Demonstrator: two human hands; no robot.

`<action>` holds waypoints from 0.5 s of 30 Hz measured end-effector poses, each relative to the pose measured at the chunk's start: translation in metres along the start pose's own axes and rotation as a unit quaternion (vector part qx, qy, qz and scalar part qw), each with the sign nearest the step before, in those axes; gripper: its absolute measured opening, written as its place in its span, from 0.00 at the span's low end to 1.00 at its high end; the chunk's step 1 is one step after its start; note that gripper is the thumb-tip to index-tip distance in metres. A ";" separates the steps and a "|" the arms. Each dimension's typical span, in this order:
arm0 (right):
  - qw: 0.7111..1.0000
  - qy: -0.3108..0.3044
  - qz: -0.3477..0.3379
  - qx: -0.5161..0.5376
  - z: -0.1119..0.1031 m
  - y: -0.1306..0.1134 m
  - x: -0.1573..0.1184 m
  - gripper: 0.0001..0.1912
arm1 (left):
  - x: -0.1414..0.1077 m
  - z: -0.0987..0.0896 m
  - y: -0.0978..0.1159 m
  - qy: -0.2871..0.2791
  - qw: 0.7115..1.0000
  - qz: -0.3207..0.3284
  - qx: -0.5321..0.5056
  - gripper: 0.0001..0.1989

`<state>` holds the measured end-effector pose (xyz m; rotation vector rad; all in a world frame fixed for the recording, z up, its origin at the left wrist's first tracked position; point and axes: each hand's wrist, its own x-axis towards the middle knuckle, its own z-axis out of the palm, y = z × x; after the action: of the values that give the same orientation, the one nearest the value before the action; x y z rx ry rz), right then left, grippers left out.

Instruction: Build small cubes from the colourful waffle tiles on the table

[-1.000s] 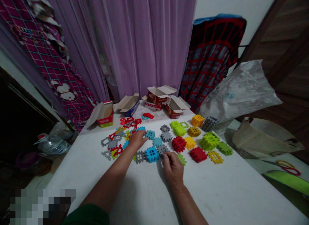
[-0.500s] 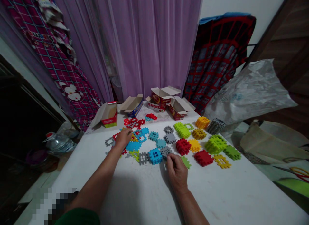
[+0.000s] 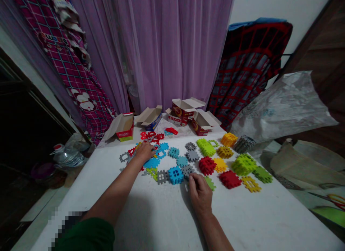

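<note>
The half-curled right grip [image 3: 201,193], its hold unclear, lies just near of a grey waffle block [image 3: 187,170], while the open left grip [image 3: 145,152] rests beside blue pieces [image 3: 151,163].

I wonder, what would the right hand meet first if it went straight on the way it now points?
Most likely the gray block just past the right hand, though depth is unclear.

No words can be read with certainty. The magenta checked cloth [image 3: 69,82] at far left has a row of white letters, and the open red cardboard boxes [image 3: 183,110] far away have small print, both too blurred.
</note>
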<state>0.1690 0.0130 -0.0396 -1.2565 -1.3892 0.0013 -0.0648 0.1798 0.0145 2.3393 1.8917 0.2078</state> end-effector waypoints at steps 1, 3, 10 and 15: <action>1.000 -0.002 0.003 0.000 0.000 0.000 0.000 0.07 | 0.001 -0.001 0.000 -0.001 1.000 -0.001 -0.004 0.08; 1.000 -0.005 0.007 0.001 0.000 0.001 -0.001 0.07 | 0.001 -0.002 -0.002 0.003 1.000 0.000 -0.015 0.08; 1.000 -0.003 0.001 0.006 0.001 0.000 -0.001 0.07 | -0.025 0.000 -0.008 0.056 0.995 0.025 -0.077 0.10; 1.000 -0.008 -0.007 0.006 0.000 -0.001 -0.001 0.06 | -0.053 0.011 -0.015 0.024 0.990 0.113 -0.078 0.11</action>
<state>0.1680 0.0123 -0.0401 -1.2389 -1.4106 0.0108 -0.0883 0.1310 -0.0003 2.4569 1.5630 0.4218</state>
